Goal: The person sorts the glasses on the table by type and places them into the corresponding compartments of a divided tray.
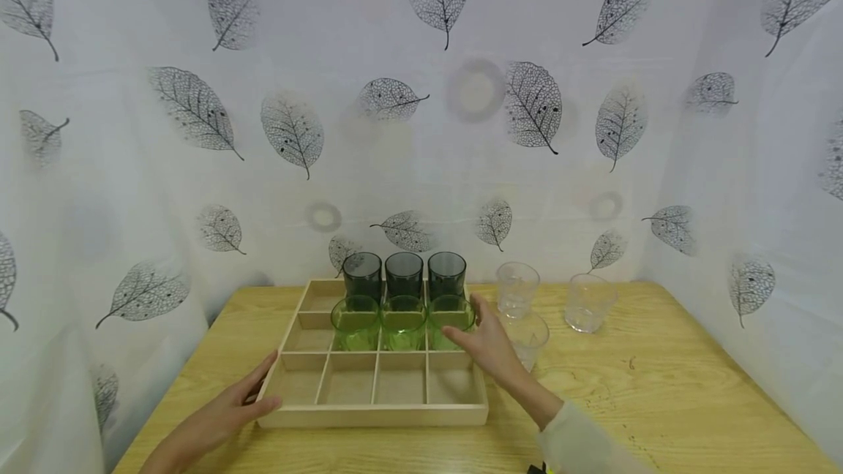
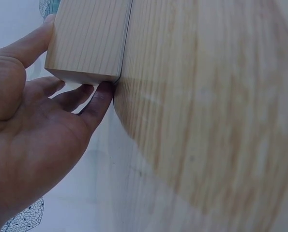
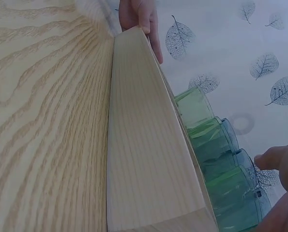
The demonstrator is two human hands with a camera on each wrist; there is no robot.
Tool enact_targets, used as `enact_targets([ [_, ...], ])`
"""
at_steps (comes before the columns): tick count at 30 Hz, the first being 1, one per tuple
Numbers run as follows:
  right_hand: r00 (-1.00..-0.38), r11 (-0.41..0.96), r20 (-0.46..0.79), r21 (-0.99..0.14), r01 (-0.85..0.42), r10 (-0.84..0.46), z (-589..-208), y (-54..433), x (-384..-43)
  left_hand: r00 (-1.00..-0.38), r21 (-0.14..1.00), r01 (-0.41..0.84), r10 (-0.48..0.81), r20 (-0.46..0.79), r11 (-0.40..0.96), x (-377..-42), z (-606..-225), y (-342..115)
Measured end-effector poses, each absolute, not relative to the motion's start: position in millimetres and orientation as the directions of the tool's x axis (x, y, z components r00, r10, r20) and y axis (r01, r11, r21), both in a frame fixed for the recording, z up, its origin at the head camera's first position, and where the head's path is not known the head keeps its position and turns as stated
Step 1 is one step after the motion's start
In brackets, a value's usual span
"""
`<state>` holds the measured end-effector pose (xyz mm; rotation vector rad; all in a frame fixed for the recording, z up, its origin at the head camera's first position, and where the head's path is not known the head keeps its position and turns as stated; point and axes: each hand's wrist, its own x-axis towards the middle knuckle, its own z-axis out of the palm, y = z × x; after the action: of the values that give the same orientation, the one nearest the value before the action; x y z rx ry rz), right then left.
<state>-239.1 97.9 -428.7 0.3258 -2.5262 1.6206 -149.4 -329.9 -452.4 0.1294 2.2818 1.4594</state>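
A pale wooden divided box (image 1: pixel 372 415) stands on the table. My left hand (image 1: pixel 220 412) grips its front left corner, thumb over the rim and fingers along the side; the left wrist view shows the fingers against the box (image 2: pixel 88 38). My right hand (image 1: pixel 492 346) is at the rightmost green glass (image 1: pixel 450 313), thumb in front of it and fingers at its right side, spread rather than curled. Two more green glasses (image 1: pixel 403 324) stand in the same middle row. Behind them, three dark grey glasses (image 1: pixel 405 273) fill part of the back row.
Right of the box stand three clear glasses: one near the back (image 1: pixel 517 290), one farther right (image 1: pixel 589 303), and one partly hidden by my right hand (image 1: pixel 532 335). A white leaf-print curtain (image 1: pixel 369 167) encloses the back and sides of the wooden table (image 1: pixel 658 401).
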Motion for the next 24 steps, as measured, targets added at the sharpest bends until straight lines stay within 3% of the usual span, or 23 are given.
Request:
enact_targets([
  [17,-0.939,0.305,0.252,-0.898,-0.317,-0.235,-411,133,-185,-0.909,0.88,-0.137,0.295,-0.293,0.454,-149,-452,-329],
  [24,-0.943,0.309,0.245,-0.9,-0.308,-0.224,-415,156,-168,-0.908,0.882,-0.152,0.29,-0.303,0.447,-148,-451,-328],
])
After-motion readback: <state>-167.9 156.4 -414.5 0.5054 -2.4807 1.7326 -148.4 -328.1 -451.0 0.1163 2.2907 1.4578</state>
